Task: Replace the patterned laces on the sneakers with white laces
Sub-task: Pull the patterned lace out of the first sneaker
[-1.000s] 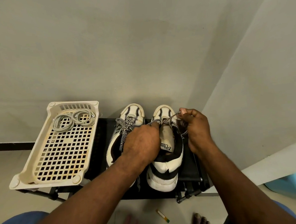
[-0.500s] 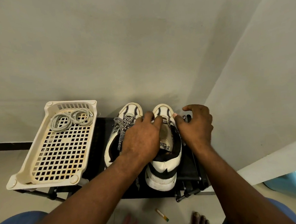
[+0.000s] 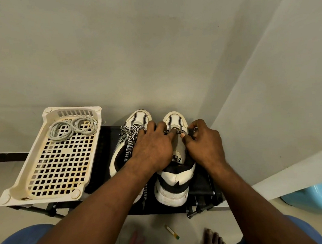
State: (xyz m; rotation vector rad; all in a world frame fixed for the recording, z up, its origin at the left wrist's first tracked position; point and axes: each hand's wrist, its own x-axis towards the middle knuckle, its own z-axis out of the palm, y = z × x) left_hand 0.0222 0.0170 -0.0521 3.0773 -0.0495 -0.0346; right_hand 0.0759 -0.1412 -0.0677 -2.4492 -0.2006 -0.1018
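Observation:
Two white-and-black sneakers stand side by side on a black rack, toes toward the wall. The left sneaker (image 3: 135, 121) still carries its black-and-white patterned lace (image 3: 129, 143), hanging loose. My left hand (image 3: 152, 147) lies over the right sneaker (image 3: 175, 185), fingers at its eyelets near the toe. My right hand (image 3: 203, 143) pinches a short stretch of patterned lace (image 3: 192, 132) at that shoe's right eyelets. Coiled white laces (image 3: 71, 128) lie in the far end of the cream tray (image 3: 24, 194).
The black rack (image 3: 205, 193) stands against a wall in a corner. A light blue plastic tub (image 3: 318, 196) sits at the right on the floor. A small stick (image 3: 172, 232), a pink object (image 3: 135, 241) and a bare foot (image 3: 214, 239) are on the floor below.
My right hand has come back down from pulling the lace out sideways; both hands now work close together at the eyelets near the right sneaker's toe.

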